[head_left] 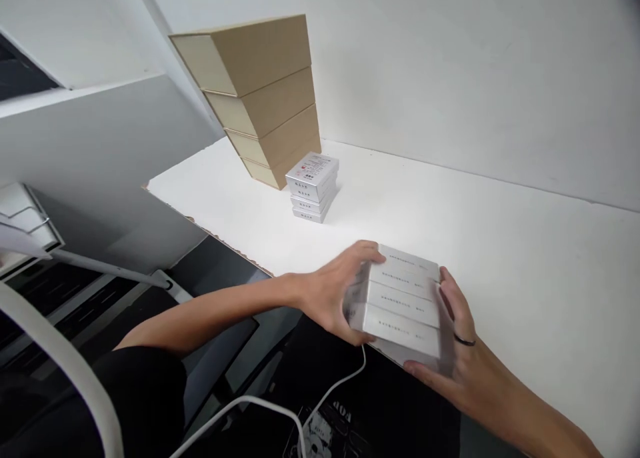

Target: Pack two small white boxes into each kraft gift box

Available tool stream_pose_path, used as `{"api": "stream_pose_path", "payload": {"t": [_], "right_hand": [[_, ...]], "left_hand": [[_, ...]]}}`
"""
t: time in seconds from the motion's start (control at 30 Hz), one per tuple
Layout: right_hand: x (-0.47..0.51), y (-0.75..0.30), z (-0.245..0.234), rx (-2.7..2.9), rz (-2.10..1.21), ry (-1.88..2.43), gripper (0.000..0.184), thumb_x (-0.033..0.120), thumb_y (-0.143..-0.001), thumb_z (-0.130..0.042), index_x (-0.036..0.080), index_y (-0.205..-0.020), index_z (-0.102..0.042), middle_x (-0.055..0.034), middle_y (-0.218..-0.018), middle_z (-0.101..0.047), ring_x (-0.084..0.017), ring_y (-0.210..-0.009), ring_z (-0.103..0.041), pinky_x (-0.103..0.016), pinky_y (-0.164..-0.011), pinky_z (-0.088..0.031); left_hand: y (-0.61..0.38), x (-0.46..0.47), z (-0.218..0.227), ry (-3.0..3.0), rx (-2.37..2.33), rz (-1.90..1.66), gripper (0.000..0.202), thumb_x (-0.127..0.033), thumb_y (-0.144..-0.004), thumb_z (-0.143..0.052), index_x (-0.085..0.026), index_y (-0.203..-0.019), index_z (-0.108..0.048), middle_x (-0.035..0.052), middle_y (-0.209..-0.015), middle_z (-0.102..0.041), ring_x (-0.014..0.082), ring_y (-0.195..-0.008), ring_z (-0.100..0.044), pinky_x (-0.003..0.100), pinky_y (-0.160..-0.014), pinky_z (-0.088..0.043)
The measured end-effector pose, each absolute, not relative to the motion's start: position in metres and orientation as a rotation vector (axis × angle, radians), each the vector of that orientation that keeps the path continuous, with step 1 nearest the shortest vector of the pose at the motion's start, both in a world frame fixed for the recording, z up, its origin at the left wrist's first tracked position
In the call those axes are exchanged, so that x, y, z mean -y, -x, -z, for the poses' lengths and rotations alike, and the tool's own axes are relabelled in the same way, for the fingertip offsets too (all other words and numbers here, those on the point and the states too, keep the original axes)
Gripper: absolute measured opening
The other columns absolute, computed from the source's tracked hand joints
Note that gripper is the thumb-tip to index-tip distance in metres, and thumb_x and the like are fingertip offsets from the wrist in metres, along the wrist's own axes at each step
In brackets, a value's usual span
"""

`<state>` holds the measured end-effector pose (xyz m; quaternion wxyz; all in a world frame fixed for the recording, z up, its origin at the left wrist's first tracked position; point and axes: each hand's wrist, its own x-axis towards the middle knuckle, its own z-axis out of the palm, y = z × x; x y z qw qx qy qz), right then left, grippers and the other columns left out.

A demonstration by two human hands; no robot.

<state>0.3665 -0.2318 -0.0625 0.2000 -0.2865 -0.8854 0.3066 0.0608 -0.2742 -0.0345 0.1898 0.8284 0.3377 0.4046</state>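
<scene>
Several small white boxes [403,301] with fine print on their sides are pressed together in a row between my two hands, at the table's front edge. My left hand [330,295] grips the row's left end, thumb and fingers spread over its near and far corners. Around the right end closes my right hand [457,341], which wears a dark ring. The palm sides of both hands are partly hidden by the boxes. Farther back, a stack of similar small white boxes [313,181] stands on the table, its top box printed with text and a red mark.
A tall stack of large tan boxes [273,65] stands behind the small stack, near the wall. The white table [240,211] has a chipped left edge. A white cable [345,381] hangs below its front edge, and a dark chair or seat part shows at lower left.
</scene>
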Motion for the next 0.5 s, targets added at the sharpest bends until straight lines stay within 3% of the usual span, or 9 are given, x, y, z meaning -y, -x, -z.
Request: {"api": "stream_pose_path", "payload": {"t": [0.1, 0.2, 0.27, 0.37, 0.43, 0.5], "right_hand": [[0.23, -0.377, 0.063, 2.489, -0.652, 0.775, 0.094, 0.05, -0.097, -0.063, 0.034, -0.169, -0.004, -0.0109, -0.176, -0.011, -0.04, -0.16, -0.023, -0.061, -0.112, -0.054], [0.225, -0.395, 0.058, 2.476, -0.549, 0.691, 0.092, 0.041, -0.095, -0.067, 0.029, -0.169, -0.012, -0.0158, -0.171, -0.025, -0.039, -0.158, -0.031, -0.059, -0.108, -0.058], [0.219, -0.408, 0.056, 2.461, -0.464, 0.679, 0.093, 0.036, -0.09, -0.072, 0.03, -0.168, -0.02, -0.0167, -0.166, -0.035, -0.039, -0.155, -0.036, -0.06, -0.108, -0.059], [0.209, -0.427, 0.058, 2.394, -0.383, 0.721, 0.092, 0.03, -0.081, -0.082, 0.034, -0.161, -0.039, -0.0163, -0.153, -0.052, -0.042, -0.147, -0.047, -0.062, -0.106, -0.059], [0.204, -0.435, 0.062, 2.34, -0.393, 0.758, 0.089, 0.03, -0.076, -0.086, 0.035, -0.157, -0.047, -0.0159, -0.146, -0.057, -0.043, -0.143, -0.052, -0.062, -0.103, -0.061], [0.2, -0.439, 0.067, 2.321, -0.403, 0.79, 0.087, 0.031, -0.074, -0.088, 0.035, -0.154, -0.051, -0.016, -0.14, -0.06, -0.045, -0.14, -0.054, -0.062, -0.101, -0.062]], "left_hand": [[-0.021, 0.3, 0.006, -2.339, -1.226, -0.988, 0.112, -0.048, -0.065, -0.087, -0.029, -0.148, -0.014, 0.0146, -0.132, -0.037, 0.0368, -0.128, -0.048, 0.055, -0.105, -0.054], [0.024, 0.347, -0.024, -2.346, -1.595, -0.672, 0.116, -0.043, -0.069, -0.085, -0.025, -0.155, -0.009, 0.0215, -0.144, -0.04, 0.0388, -0.126, -0.054, 0.054, -0.1, -0.056], [0.054, 0.38, -0.038, -2.266, -1.82, -0.481, 0.112, -0.042, -0.071, -0.082, -0.024, -0.157, -0.013, 0.0197, -0.138, -0.051, 0.0337, -0.111, -0.063, 0.045, -0.086, -0.06], [0.102, 0.414, -0.05, -2.161, -2.171, -0.303, 0.103, -0.048, -0.073, -0.08, -0.022, -0.156, -0.023, 0.0128, -0.123, -0.061, 0.0265, -0.094, -0.064, 0.04, -0.08, -0.057], [0.13, 0.419, -0.05, -2.126, -2.384, -0.301, 0.101, -0.057, -0.074, -0.078, -0.018, -0.152, -0.028, 0.0125, -0.122, -0.06, 0.0246, -0.094, -0.059, 0.043, -0.086, -0.055], [0.148, 0.41, -0.046, -2.107, -2.562, -0.347, 0.103, -0.069, -0.072, -0.077, -0.015, -0.147, -0.032, 0.0162, -0.134, -0.054, 0.0307, -0.107, -0.054, 0.055, -0.101, -0.049]]}}
